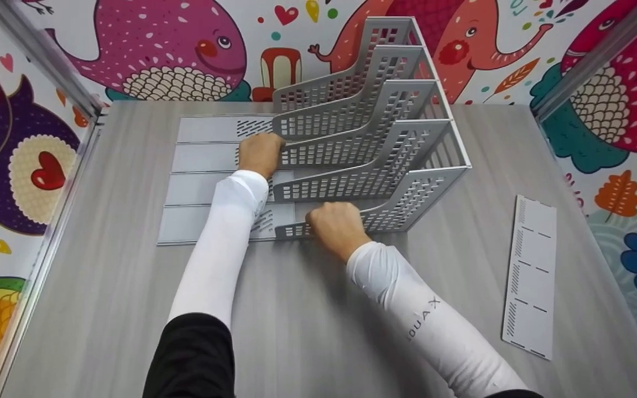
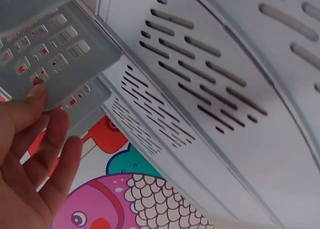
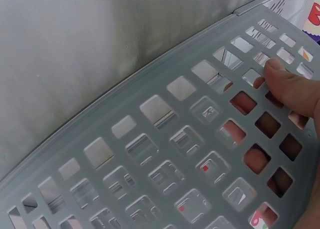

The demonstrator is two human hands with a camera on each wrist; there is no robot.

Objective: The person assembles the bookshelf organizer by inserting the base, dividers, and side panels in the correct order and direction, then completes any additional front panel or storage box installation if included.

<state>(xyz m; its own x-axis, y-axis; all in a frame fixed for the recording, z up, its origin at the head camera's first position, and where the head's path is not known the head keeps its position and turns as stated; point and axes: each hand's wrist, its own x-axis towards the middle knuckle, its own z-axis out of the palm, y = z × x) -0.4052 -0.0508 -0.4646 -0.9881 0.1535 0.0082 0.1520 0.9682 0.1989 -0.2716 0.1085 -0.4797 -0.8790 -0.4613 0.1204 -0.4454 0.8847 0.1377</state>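
Observation:
A grey file rack with several perforated dividers (image 1: 365,119) stands on the table, its tall ends to the right. At the rack's left, my left hand (image 1: 261,153) pinches the low end of a middle divider (image 2: 92,64), thumb on one face and fingers behind. My right hand (image 1: 339,226) grips the low part of the nearest divider (image 3: 165,119), its thumb on the outer face and fingers showing through the holes. A pale slotted panel (image 1: 190,189) in four sections extends left from the dividers' low ends. Part of it is hidden by my left arm.
Another pale slotted panel (image 1: 534,276) lies apart on the right side of the wood-grain table (image 1: 296,331). Walls printed with cartoon animals (image 1: 172,44) enclose the table at the back and sides. Metal frame posts (image 1: 42,55) stand at the corners.

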